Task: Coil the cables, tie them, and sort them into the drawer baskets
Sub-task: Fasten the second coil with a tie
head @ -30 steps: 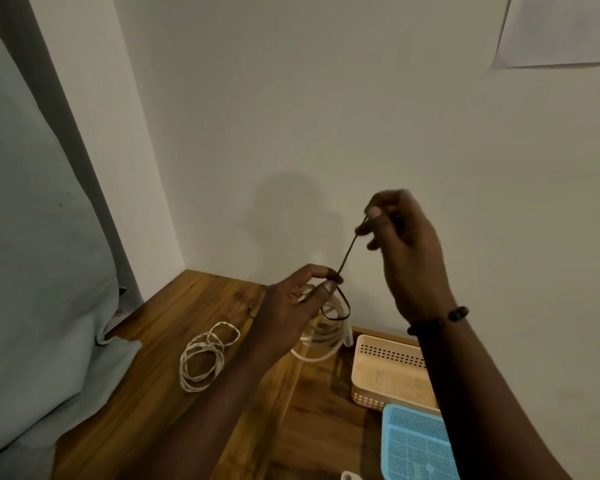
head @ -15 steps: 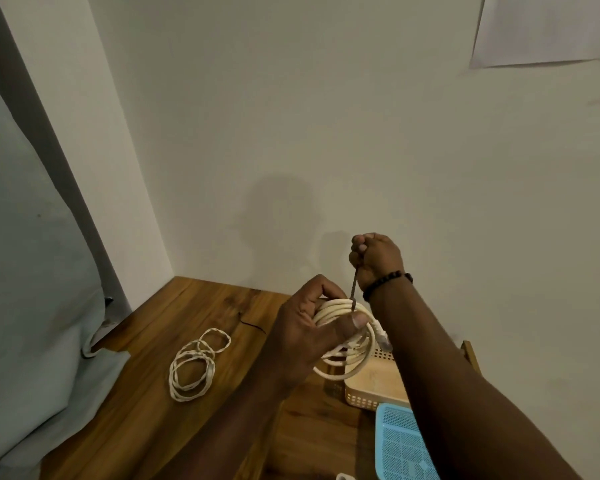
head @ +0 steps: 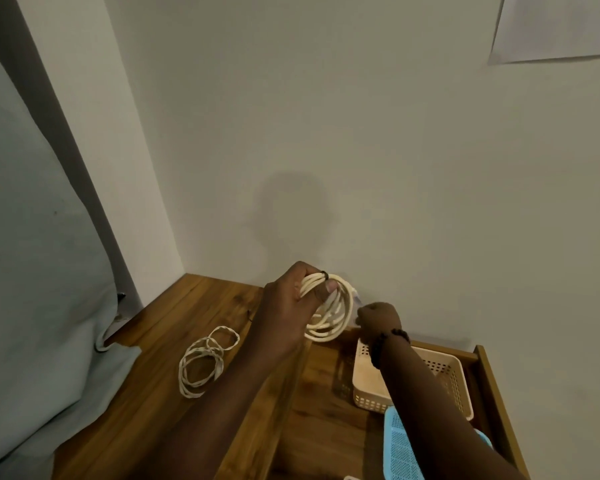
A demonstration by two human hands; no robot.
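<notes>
My left hand (head: 290,304) grips a coiled cream cable (head: 329,325) at its top and holds it upright above the wooden desk (head: 174,341). A dark tie (head: 324,274) wraps the coil beside my thumb. My right hand (head: 376,317) is a closed fist just right of the coil, over the beige basket (head: 454,372); whether it pinches the cable's end is hidden. A second coiled white cable (head: 205,362) lies flat on the desk to the left. The blue basket (head: 406,452) sits in front of the beige one, partly under my right forearm.
Both baskets stand in an open wooden drawer (head: 492,386) at the right of the desk. A pale blue cloth (head: 39,289) hangs at the left and laps onto the desk edge. A wall (head: 361,150) stands close behind.
My right hand dropped from above the coil, where it pulled the tie taut, to a spot low at the coil's right side. The tie now sits tight around the coil.
</notes>
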